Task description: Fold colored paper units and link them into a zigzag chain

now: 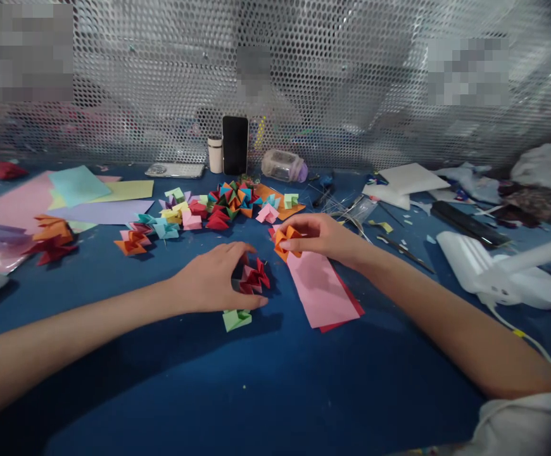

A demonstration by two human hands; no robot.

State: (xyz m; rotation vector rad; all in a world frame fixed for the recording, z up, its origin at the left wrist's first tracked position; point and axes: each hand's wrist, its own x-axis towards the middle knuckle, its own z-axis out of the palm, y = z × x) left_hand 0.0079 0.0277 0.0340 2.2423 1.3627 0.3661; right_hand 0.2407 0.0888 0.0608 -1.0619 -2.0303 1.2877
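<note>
My right hand (316, 234) pinches an orange folded paper piece (285, 239) between thumb and fingers. It is above the top end of a pink paper strip (322, 292) that lies on a red sheet. My left hand (213, 278) arches with thumb and fingers apart around red and pink folded paper pieces (255, 277). Whether it touches them I cannot tell. Beside its thumb lies a light green folded piece (236, 320), partly covered by the hand. Farther back are several folded pieces in many colours, among them a multicoloured spiky cluster (235, 199).
A black phone (235, 145) leans upright against the perforated metal screen (161, 82). Next to it stands a white cylinder (215, 155); a clear jar (282, 166) lies on its side. Coloured sheets (104, 212) lie left. At right are scissors (405, 252) and a white lamp (508, 272).
</note>
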